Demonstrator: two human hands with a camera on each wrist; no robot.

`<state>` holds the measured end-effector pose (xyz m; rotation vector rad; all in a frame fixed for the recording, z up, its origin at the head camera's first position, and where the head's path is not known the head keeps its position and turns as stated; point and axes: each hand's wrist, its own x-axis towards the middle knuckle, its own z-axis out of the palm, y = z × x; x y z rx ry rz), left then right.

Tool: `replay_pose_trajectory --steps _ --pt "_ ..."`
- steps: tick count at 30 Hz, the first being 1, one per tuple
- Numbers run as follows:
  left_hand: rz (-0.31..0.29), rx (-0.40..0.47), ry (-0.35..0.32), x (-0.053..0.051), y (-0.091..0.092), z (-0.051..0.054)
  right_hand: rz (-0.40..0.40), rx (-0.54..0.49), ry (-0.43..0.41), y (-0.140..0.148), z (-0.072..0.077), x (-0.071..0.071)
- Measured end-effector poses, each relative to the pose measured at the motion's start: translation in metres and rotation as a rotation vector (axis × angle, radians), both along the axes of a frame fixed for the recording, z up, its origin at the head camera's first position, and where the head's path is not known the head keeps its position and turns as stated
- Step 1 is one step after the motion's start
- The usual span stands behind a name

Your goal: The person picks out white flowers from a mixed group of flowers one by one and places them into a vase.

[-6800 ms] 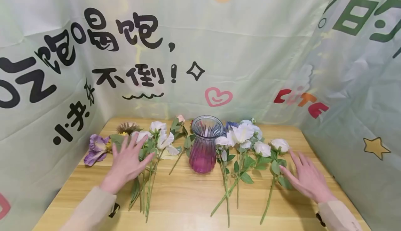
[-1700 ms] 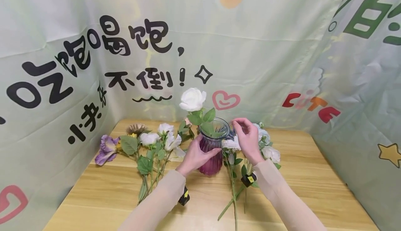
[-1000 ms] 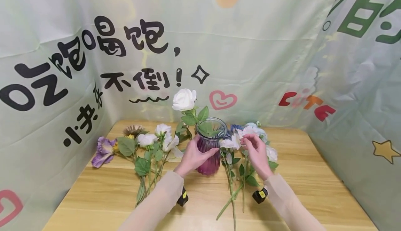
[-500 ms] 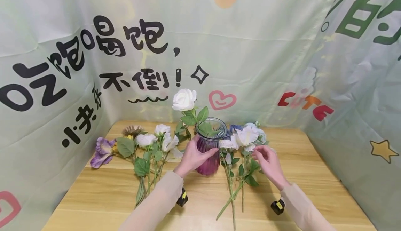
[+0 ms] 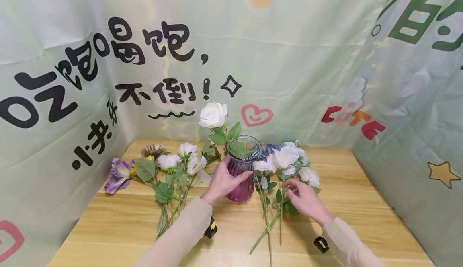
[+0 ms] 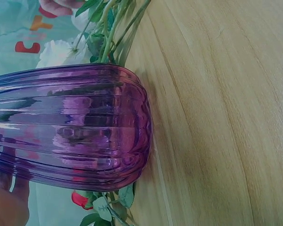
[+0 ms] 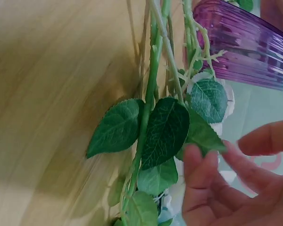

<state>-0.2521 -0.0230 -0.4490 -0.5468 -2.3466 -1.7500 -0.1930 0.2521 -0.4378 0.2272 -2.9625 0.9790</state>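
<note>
In the head view, the left hand (image 5: 225, 181) is grasping a ribbed glass vase (image 5: 246, 185), clear blue at the rim and shading to magenta at the base, its thumb and fingers wrapping around opposite sides while the vase is standing on the pale wood-grain bench (image 5: 369, 210). A single full white rose with green leaves (image 5: 213, 115) is leaning out of the mouth toward the left. The right hand (image 5: 305, 200) is hovering low among the flowers to the right of the vase, fingers loosely bent and grasping nothing visible; a loose round white rose (image 5: 309, 175) is lying just beyond it, and a large ruffled white blossom (image 5: 285, 157) is resting nearer the vase. On the left side, a ruffled purple flower (image 5: 119, 174) is lying near the bench's edge. In the left wrist view, the vase's magenta base is meeting the bench, and a small red flower (image 6: 79, 199) is showing beside it. In the right wrist view, the right hand's fingertips are sitting apart beside veined dark green leaves (image 7: 166, 132); whether they are touching one is staying unclear
</note>
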Motion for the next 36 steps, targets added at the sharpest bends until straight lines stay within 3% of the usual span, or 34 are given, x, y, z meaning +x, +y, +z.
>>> replay_pose_trajectory --steps 7,25,30,36 --pt "-0.002 0.005 -0.007 0.0 0.001 0.0 -0.007 0.091 0.008 -0.006 -0.007 -0.007" --pt "-0.011 0.006 -0.015 -0.001 0.001 0.001 0.024 0.183 -0.001 -0.016 -0.018 -0.02" --pt "-0.013 0.0 -0.015 0.0 0.001 0.001 0.01 0.16 0.009 -0.016 -0.02 -0.021" --pt "-0.008 0.005 -0.015 0.001 0.0 0.001 -0.062 0.04 0.012 -0.014 -0.019 -0.023"
